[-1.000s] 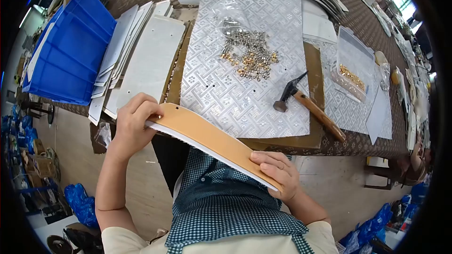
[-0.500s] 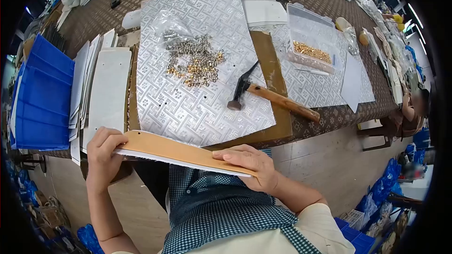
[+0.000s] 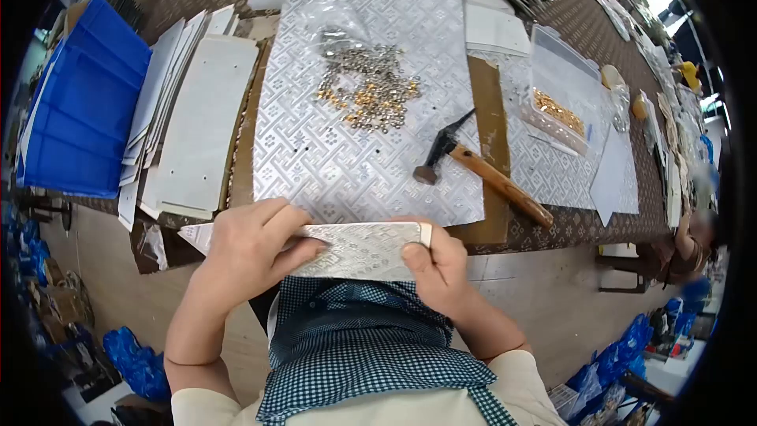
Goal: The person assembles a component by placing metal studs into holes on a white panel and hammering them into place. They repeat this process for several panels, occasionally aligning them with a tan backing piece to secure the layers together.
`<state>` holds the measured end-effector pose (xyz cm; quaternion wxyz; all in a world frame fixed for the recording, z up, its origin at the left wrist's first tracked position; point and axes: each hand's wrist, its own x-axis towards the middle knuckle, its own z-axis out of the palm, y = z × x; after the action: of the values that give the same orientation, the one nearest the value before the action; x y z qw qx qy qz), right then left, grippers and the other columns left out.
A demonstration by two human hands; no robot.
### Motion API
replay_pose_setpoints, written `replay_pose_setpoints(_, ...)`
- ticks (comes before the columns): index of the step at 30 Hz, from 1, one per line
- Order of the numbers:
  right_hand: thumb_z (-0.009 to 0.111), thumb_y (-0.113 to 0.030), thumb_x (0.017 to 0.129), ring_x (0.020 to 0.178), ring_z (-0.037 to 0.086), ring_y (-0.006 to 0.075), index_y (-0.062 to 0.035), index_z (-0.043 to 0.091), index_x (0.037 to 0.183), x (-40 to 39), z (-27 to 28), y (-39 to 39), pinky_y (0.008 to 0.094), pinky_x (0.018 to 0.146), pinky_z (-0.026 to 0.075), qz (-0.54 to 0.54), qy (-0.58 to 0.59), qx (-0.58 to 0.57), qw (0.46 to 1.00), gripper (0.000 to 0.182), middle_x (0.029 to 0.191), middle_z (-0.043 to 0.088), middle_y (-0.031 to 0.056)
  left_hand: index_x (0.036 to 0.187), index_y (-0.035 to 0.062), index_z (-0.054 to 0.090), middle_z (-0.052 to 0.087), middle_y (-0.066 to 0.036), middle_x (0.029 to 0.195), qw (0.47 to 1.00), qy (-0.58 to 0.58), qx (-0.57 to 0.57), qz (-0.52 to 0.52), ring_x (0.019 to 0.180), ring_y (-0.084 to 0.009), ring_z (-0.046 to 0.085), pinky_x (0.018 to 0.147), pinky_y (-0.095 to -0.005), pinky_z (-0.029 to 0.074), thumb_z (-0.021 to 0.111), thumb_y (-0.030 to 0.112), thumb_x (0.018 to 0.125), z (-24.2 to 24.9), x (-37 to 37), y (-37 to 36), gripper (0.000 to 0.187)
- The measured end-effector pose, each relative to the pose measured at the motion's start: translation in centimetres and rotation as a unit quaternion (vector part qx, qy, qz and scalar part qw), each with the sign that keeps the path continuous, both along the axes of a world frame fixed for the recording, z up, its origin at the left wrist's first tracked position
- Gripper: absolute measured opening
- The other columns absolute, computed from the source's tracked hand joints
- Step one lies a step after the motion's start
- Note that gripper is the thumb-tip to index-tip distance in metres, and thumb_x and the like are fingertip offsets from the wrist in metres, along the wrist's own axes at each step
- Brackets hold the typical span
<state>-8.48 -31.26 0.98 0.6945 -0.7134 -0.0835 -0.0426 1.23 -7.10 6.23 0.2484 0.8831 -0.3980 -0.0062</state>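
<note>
A patterned, silvery-white panel (image 3: 359, 251) is held level at the table's front edge, above the checked apron. My left hand (image 3: 256, 248) is closed around its left part, thumb on the near face. At the right end my right hand (image 3: 438, 268) pinches it, thumb in front. Beyond the hands lies a patterned silver sheet (image 3: 307, 181) bearing a pile of silver and gold metal studs (image 3: 371, 95) and a clear plastic bag (image 3: 335, 16). A hammer (image 3: 489, 173) with a wooden handle rests to the right of the pile.
On the left stand a blue bin (image 3: 91, 102) and a stack of white panels (image 3: 201, 122). A clear box (image 3: 556, 95) with gold studs lies at the right, near a white sheet (image 3: 611, 173). Another person (image 3: 694, 244) sits at the far right.
The panel has been turned from its tan face to its patterned silvery face. My left hand has moved right along it. The view has shifted, so the table things appear farther right.
</note>
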Motion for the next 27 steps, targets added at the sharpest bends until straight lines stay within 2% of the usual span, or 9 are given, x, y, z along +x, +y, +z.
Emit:
replay_pose_setpoints(1, 0.053, -0.015, 0.105, 0.088, 0.065, 0.0106, 0.0076, 0.056, 0.129, 0.5, 0.4, -1.1, 0.0249, 0.078, 0.053, 0.002, 0.015, -0.057, 0.998, 0.033, 0.107, 0.071, 0.0114, 0.090, 0.0041, 0.066, 0.063, -0.009, 0.073, 0.999, 0.038, -0.014, 0.003, 0.061, -0.0256, 0.063, 0.054, -0.0356, 0.048, 0.084, 0.021, 0.074, -0.6, -0.3, 0.3, 0.029)
replay_pose_setpoints(3, 0.055, -0.013, 0.103, 0.085, 0.067, 0.0123, 0.0059, 0.061, 0.121, 2.5, 0.2, -1.2, 0.0261, 0.077, 0.054, -0.070, -0.047, 0.013, 0.996, 0.026, 0.106, 0.072, 0.0116, 0.088, 0.0044, 0.065, 0.063, -0.008, 0.072, 0.998, 0.043, -0.029, 0.028, 0.061, -0.0254, 0.064, 0.053, -0.0350, 0.049, 0.083, 0.025, 0.078, -1.3, -0.9, 0.6, 0.029)
replay_pose_setpoints(4, 0.054, -0.006, 0.101, 0.086, 0.063, 0.0093, 0.0069, 0.063, 0.114, 3.6, 1.1, -2.3, 0.0250, 0.079, 0.052, -0.090, -0.065, -0.133, 0.985, 0.020, 0.100, 0.069, 0.0094, 0.087, 0.0060, 0.064, 0.062, -0.007, 0.072, 0.997, 0.050, -0.039, 0.045, 0.061, -0.0250, 0.064, 0.052, -0.0354, 0.049, 0.081, 0.028, 0.080, -2.2, -1.1, 0.8, 0.029)
replay_pose_setpoints(7, 0.067, -0.002, 0.092, 0.080, 0.063, 0.0092, 0.0002, 0.068, 0.100, 8.6, 1.9, -2.3, 0.0239, 0.071, 0.051, -0.140, -0.043, -0.210, 0.967, 0.008, 0.088, 0.065, 0.0045, 0.086, 0.0076, 0.063, 0.063, -0.006, 0.071, 0.991, 0.081, -0.058, 0.084, 0.063, -0.0240, 0.065, 0.053, -0.0346, 0.049, 0.079, 0.034, 0.083, -3.5, -1.9, 1.1, 0.031)
replay_pose_setpoints(9, 0.070, -0.002, 0.088, 0.075, 0.061, 0.0091, -0.0011, 0.069, 0.095, 11.6, 2.0, -2.1, 0.0243, 0.066, 0.048, -0.117, -0.062, -0.322, 0.937, 0.007, 0.082, 0.061, 0.0042, 0.085, 0.0073, 0.063, 0.062, -0.006, 0.070, 0.990, 0.084, -0.065, 0.092, 0.062, -0.0243, 0.064, 0.053, -0.0350, 0.049, 0.078, 0.037, 0.084, -4.0, -2.3, 1.2, 0.034)
replay_pose_setpoints(14, 0.070, -0.013, 0.086, 0.076, 0.068, 0.0268, -0.0098, 0.070, 0.089, 16.5, -0.4, -0.5, 0.0386, 0.068, 0.053, -0.066, -0.092, -0.418, 0.901, 0.004, 0.090, 0.067, 0.0050, 0.081, 0.0068, 0.061, 0.060, -0.005, 0.069, 0.988, 0.109, -0.060, 0.091, 0.060, -0.0251, 0.062, 0.052, -0.0365, 0.048, 0.075, 0.040, 0.086, -4.9, -2.6, 1.6, 0.036)
replay_pose_setpoints(17, 0.070, -0.015, 0.086, 0.077, 0.068, 0.0275, -0.0098, 0.070, 0.087, 17.7, -0.6, 0.5, 0.0397, 0.069, 0.054, -0.066, -0.058, -0.505, 0.859, 0.006, 0.089, 0.067, 0.0057, 0.080, 0.0066, 0.060, 0.059, -0.006, 0.069, 0.987, 0.119, -0.061, 0.083, 0.060, -0.0252, 0.062, 0.052, -0.0365, 0.048, 0.075, 0.040, 0.086, -5.2, -2.8, 1.8, 0.037)
replay_pose_setpoints(21, 0.071, -0.016, 0.086, 0.079, 0.068, 0.0275, -0.0084, 0.070, 0.084, 17.9, 0.3, 0.9, 0.0389, 0.070, 0.053, -0.037, -0.037, -0.519, 0.853, 0.008, 0.087, 0.067, 0.0061, 0.079, 0.0066, 0.060, 0.059, -0.006, 0.069, 0.987, 0.127, -0.062, 0.081, 0.059, -0.0255, 0.062, 0.051, -0.0363, 0.047, 0.075, 0.040, 0.086, -5.5, -3.0, 2.2, 0.037)
replay_pose_setpoints(27, 0.072, -0.009, 0.080, 0.072, 0.065, 0.0227, -0.0066, 0.068, 0.082, 14.2, 0.8, 1.1, 0.0348, 0.066, 0.050, 0.086, -0.034, -0.452, 0.887, 0.006, 0.081, 0.063, 0.0072, 0.077, 0.0066, 0.058, 0.058, -0.007, 0.069, 0.987, 0.125, -0.063, 0.082, 0.058, -0.0264, 0.061, 0.050, -0.0372, 0.047, 0.075, 0.039, 0.086, -5.8, -3.2, 3.0, 0.038)
